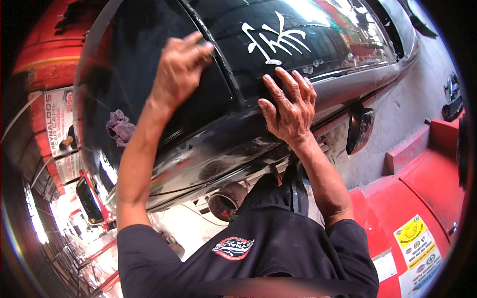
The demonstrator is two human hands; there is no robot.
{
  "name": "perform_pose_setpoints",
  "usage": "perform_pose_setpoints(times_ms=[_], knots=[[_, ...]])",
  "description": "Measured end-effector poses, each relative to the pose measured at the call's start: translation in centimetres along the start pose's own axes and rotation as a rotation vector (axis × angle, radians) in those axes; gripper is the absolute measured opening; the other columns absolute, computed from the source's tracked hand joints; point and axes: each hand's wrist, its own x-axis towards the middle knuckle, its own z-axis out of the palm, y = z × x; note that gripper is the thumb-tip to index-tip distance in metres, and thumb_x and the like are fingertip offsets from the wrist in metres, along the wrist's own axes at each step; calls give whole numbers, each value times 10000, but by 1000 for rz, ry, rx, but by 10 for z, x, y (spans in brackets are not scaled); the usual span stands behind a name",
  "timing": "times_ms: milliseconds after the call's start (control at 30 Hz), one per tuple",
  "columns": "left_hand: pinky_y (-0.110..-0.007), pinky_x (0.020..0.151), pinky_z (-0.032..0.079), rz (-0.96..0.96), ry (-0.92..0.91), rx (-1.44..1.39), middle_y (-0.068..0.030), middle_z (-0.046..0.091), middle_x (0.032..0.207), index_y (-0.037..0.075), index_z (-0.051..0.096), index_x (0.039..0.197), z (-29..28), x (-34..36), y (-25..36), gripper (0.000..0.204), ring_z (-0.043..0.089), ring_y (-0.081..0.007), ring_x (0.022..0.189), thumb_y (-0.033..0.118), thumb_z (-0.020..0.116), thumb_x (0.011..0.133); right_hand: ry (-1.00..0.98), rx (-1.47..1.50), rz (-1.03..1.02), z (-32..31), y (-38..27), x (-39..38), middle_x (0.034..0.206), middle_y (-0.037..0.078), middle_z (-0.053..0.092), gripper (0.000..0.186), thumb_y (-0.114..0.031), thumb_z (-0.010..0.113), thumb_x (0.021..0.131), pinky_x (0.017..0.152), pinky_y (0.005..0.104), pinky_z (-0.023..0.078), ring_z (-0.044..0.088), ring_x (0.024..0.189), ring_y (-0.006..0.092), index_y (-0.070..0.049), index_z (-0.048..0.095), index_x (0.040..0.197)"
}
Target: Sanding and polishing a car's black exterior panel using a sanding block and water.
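Note:
My left hand [181,67] is raised at the black vertical strip [218,57] between two dark side windows of a car, fingers curled and slightly blurred; whatever they may hold is too small to make out. My right hand [288,102] has its fingers spread on the lower part of the right-hand window [343,44], just below a white character decal [276,39]. A few clear droplets or small round marks show beside it. A crumpled purple-grey cloth [120,126] lies on the glossy dark car body [194,149], left of my left forearm.
A side mirror [360,130] shows to the right of my right hand. A bucket-like container [226,201] is below the car. Red-painted panels [412,169] with stickers stand at lower right, a grey wall [422,94] behind. Red structures and banners [62,119] line the left.

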Motion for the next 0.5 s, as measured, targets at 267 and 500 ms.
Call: perform_pose_setpoints(times_ms=[267, 500], knots=[[-402, 983, 534, -18, 31, 188, -141, 746, 1265, 116, 798, 1147, -13, 32, -90, 250, 688, -338, 1084, 148, 792, 899, 10, 42, -45, 0, -10, 7, 1430, 103, 635, 429, -444, 657, 1001, 1166, 504, 341, 540, 1323, 356, -172, 734, 1323], [-391, 1011, 528, 36, -85, -5, -152, 723, 1319, 105, 794, 1162, -7, 11, -28, 297, 670, -330, 1131, 66, 803, 868, 24, -15, -2, 1, 2, 1, 1414, 94, 644, 416, -459, 673, 988, 1159, 509, 348, 538, 1314, 353, -182, 744, 1290]])
